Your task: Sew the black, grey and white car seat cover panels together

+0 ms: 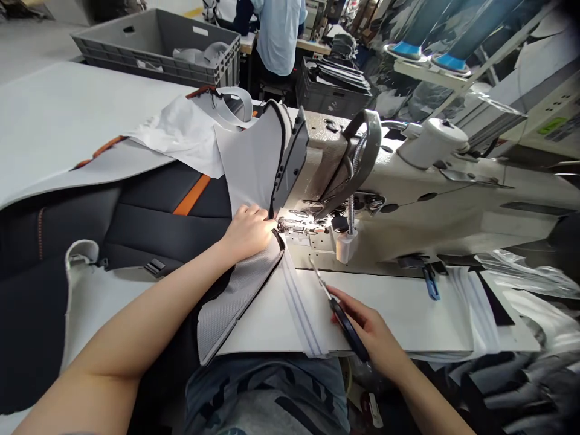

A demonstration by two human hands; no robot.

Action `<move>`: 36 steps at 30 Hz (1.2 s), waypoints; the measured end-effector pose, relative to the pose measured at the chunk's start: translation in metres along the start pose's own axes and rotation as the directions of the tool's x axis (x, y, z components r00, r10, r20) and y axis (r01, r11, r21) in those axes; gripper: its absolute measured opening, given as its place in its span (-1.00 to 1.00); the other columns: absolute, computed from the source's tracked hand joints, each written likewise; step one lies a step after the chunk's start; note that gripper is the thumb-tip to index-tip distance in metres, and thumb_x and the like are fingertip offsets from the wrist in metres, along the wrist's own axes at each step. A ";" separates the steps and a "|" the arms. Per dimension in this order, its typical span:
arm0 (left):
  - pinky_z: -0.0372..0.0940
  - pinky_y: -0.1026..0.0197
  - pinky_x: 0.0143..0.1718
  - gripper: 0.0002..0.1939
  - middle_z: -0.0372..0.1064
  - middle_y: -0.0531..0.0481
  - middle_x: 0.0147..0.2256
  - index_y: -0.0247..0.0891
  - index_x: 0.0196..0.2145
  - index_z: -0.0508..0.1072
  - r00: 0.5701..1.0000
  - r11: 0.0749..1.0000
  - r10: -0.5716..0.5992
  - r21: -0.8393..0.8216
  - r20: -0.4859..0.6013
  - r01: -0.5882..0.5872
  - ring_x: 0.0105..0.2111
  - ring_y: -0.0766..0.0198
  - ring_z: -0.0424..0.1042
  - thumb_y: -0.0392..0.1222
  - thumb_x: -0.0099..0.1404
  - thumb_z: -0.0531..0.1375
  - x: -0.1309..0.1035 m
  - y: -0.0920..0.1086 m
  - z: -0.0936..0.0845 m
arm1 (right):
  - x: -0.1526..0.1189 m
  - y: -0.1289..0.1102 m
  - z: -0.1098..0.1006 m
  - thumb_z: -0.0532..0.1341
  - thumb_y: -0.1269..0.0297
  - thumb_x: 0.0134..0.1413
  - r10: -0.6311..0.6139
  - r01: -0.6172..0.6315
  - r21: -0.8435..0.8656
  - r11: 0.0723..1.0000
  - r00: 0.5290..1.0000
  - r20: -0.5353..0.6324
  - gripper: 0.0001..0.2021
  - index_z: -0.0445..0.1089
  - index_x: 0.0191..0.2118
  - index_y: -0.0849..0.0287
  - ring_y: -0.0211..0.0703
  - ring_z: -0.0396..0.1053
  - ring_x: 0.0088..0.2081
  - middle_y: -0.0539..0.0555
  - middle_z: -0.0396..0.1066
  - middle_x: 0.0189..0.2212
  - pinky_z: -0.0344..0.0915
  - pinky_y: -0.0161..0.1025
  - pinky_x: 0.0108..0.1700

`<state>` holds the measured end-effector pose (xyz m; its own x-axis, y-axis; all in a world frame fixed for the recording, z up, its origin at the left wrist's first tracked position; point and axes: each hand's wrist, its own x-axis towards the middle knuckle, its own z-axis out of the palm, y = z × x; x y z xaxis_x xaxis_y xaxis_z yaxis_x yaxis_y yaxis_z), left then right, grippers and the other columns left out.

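Cover (165, 228) is black & grey w/ an orange stripe, on table (417, 314), L of machine (457, 211). L hand (251, 234) bends over it; can't tell if gripping. R hand (372, 333) grips scissors (345, 326): black handle, shiny blades, long way slanting, tips up-L twd machine.

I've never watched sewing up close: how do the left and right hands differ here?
The left hand rests on grey fabric; the right hand grips scissors. The left is beside the sewing machine's lit area; the right is nearer the table's front edge. Both are bare.
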<state>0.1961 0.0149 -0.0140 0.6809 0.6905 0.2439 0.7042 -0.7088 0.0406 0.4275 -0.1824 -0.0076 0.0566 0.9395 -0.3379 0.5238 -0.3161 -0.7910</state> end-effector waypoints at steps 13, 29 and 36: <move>0.06 0.04 -0.31 -0.69 0.43 -0.13 -0.35 -0.16 -0.29 0.60 1.000 0.999 0.028 -0.028 0.004 -0.028 -0.26 0.04 0.30 -0.32 0.19 0.06 0.003 -0.004 0.000 | 0.058 -0.064 0.038 0.32 -0.08 -0.07 0.060 -0.164 0.686 0.709 0.983 0.174 -0.58 0.27 -0.43 0.20 -0.37 0.14 -0.56 -0.01 0.33 -0.51 0.08 -0.38 -0.52; 0.04 0.04 -0.33 -0.72 0.43 -0.16 -0.34 -0.24 -0.33 0.58 0.998 0.999 0.053 -0.001 0.027 -0.053 -0.25 0.02 0.30 -0.34 0.21 0.05 0.004 -0.004 -0.001 | 0.068 -0.092 0.019 0.31 0.02 -0.08 0.275 -0.390 0.638 0.664 0.921 0.277 -0.66 0.27 -0.35 0.17 -0.33 0.17 -0.56 -0.03 0.30 -0.53 0.12 -0.39 -0.56; 0.04 0.05 -0.33 -0.74 0.42 -0.15 -0.35 -0.24 -0.35 0.57 0.998 0.998 0.054 -0.016 0.023 -0.054 -0.26 0.04 0.29 -0.33 0.21 0.06 0.003 -0.005 -0.001 | 0.070 -0.097 0.016 0.30 0.04 -0.06 0.290 -0.415 0.627 0.659 0.910 0.297 -0.67 0.28 -0.30 0.17 -0.34 0.15 -0.56 -0.04 0.29 -0.53 0.11 -0.39 -0.56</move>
<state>0.1944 0.0207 -0.0121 0.7225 0.6543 0.2234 0.6633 -0.7471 0.0431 0.3674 -0.0882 0.0372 -0.0491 0.7236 -0.6885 -0.2107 -0.6813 -0.7010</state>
